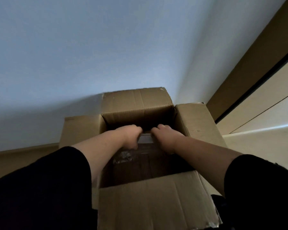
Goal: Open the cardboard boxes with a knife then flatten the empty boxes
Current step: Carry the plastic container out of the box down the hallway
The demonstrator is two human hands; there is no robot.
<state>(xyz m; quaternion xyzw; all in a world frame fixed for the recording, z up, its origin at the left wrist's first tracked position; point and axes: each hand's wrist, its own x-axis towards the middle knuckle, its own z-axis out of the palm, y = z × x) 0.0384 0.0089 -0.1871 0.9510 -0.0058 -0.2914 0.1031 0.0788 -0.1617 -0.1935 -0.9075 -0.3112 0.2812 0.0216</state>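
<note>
Pale wall [106,47] rises behind an open cardboard box [140,105] standing against it, all four flaps folded outward. Both hands reach inside: the left hand [131,136] and right hand [165,138] curl their fingers [161,126] round a small pale object [145,138] between them.

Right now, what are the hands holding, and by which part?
Both hands, left and right, grip a pale object inside the box, one at each end.
</note>
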